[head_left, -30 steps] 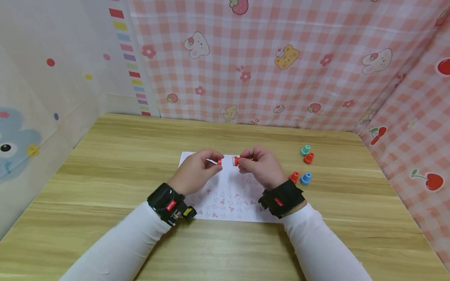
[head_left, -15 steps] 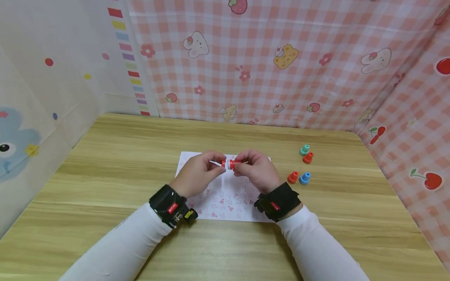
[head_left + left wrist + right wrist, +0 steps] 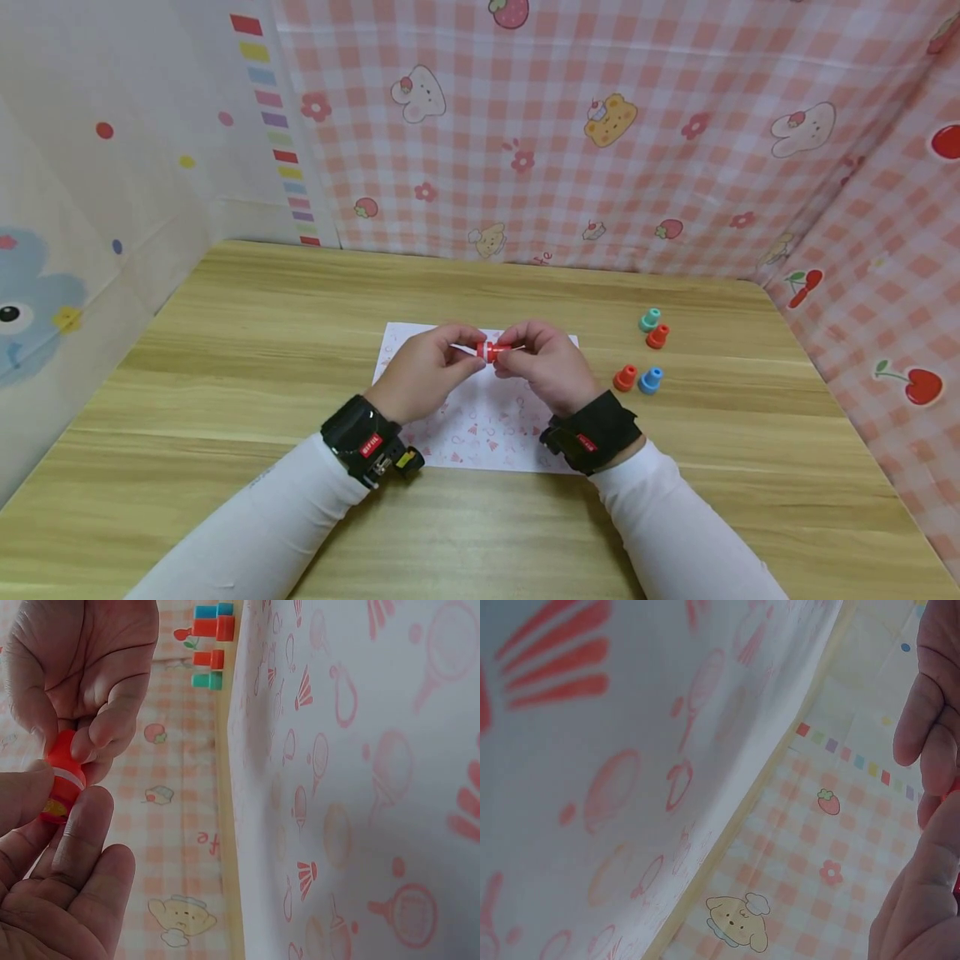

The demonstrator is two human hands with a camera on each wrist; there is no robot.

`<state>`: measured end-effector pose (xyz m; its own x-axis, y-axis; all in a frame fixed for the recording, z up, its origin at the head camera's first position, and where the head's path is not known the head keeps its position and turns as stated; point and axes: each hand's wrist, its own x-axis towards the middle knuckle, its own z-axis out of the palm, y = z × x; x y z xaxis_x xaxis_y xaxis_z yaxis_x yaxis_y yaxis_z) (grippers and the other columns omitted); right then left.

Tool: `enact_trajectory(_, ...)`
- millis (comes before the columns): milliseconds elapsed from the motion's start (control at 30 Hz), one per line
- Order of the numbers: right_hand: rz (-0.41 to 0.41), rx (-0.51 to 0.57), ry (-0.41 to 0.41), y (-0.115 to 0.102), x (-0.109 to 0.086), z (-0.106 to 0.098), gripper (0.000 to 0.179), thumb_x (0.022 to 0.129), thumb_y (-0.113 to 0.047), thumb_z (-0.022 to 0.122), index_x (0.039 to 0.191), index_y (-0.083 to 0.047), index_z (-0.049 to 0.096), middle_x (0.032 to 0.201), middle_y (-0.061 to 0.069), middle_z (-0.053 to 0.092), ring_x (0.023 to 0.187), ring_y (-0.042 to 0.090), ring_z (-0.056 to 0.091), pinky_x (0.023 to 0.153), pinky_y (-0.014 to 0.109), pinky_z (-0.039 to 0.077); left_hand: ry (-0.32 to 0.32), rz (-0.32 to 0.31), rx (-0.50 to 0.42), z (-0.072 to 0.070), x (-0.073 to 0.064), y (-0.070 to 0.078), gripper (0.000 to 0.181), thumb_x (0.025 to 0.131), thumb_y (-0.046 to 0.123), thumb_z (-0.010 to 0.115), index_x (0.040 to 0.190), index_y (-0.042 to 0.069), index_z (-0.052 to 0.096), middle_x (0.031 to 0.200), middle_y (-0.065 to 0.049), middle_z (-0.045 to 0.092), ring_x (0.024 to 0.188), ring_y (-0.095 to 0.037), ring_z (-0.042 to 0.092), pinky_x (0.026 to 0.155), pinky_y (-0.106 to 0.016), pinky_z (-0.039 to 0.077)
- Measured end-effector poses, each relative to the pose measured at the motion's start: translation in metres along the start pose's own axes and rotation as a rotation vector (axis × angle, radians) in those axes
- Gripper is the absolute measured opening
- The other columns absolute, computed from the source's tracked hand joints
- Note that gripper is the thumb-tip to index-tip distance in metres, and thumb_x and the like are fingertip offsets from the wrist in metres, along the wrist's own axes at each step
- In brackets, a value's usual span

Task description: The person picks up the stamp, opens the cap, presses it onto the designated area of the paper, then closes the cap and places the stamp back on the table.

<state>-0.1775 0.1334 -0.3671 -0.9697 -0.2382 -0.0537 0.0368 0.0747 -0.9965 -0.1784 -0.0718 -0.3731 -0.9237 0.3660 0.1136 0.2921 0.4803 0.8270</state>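
Over the paper, my left hand point(image 3: 420, 377) pinches a red cap point(image 3: 56, 811) with a yellow mark between thumb and fingers. Opposite it, my right hand point(image 3: 553, 367) pinches the handle end of a small red stamp point(image 3: 66, 750). The two pieces meet end to end, a white band showing between them in the left wrist view. Fingers cover much of both. Below lies a white sheet of paper point(image 3: 480, 442) printed with red rackets and shuttlecocks. In the right wrist view the stamp is almost wholly hidden behind the fingers.
Right of the paper, on the wooden table point(image 3: 225, 350), stand a teal stamp point(image 3: 650, 320), a red stamp point(image 3: 657, 337), another red stamp point(image 3: 626, 378) and a blue stamp point(image 3: 651, 381). A pink checked cloth point(image 3: 510, 167) hangs behind the table's far edge.
My hands have come together over the paper. The gap between the red cap and the stamp has closed, and they now meet. The standing stamps have not moved.
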Motion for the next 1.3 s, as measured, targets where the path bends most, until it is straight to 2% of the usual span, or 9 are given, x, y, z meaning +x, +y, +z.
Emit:
enact_trajectory(267, -0.008, 0.0, -0.004, 0.0027, 0.0002, 0.0007, 0.013, 0.098, 0.004, 0.064, 0.11, 0.006, 0.064, 0.099, 0.003, 0.069, 0.087, 0.019, 0.071, 0.083, 0.027, 0.063, 0.004, 0.011, 0.005, 0.0009, -0.0009, 0.0008, 0.027, 0.101, 0.021, 0.073, 0.127, 0.015, 0.069, 0.121, 0.0, 0.076, 0.101, -0.012, 0.075, 0.082, -0.034, 0.06)
enact_trajectory(533, -0.018, 0.004, -0.008, 0.002, 0.001, 0.0013, 0.015, 0.097, 0.006, 0.065, 0.111, 0.009, 0.064, 0.096, 0.001, 0.07, 0.084, 0.015, 0.071, 0.081, 0.027, 0.063, 0.009, 0.011, 0.0, 0.0005, -0.0012, 0.0009, 0.025, 0.101, 0.021, 0.074, 0.124, 0.015, 0.069, 0.117, 0.001, 0.076, 0.098, -0.011, 0.074, 0.078, -0.032, 0.058)
enact_trajectory(633, -0.017, -0.023, -0.006, 0.0023, 0.0008, 0.001, 0.016, 0.097, 0.006, 0.066, 0.113, 0.009, 0.065, 0.097, 0.002, 0.071, 0.082, 0.014, 0.072, 0.082, 0.027, 0.063, 0.017, 0.016, 0.004, -0.0001, -0.0015, 0.0006, 0.024, 0.1, 0.022, 0.075, 0.122, 0.016, 0.07, 0.112, 0.001, 0.077, 0.095, -0.011, 0.073, 0.076, -0.032, 0.058)
enact_trajectory(833, -0.013, -0.129, 0.006, 0.0003, -0.0014, 0.0018, 0.016, 0.097, 0.004, 0.07, 0.113, 0.005, 0.069, 0.103, 0.011, 0.074, 0.082, 0.015, 0.073, 0.084, 0.03, 0.064, 0.037, 0.03, 0.012, -0.0019, -0.0015, 0.0001, 0.022, 0.096, 0.023, 0.079, 0.115, 0.016, 0.074, 0.103, 0.002, 0.077, 0.09, -0.012, 0.069, 0.077, -0.033, 0.057)
enact_trajectory(1300, -0.001, -0.197, 0.065, -0.0044, -0.0048, 0.0074, 0.016, 0.096, 0.002, 0.072, 0.111, 0.003, 0.075, 0.108, 0.017, 0.076, 0.079, 0.015, 0.073, 0.083, 0.032, 0.064, 0.051, 0.065, -0.047, -0.0004, -0.0003, -0.0045, 0.016, 0.093, 0.019, 0.082, 0.109, 0.015, 0.077, 0.106, 0.0, 0.077, 0.096, -0.014, 0.073, 0.084, -0.035, 0.061)
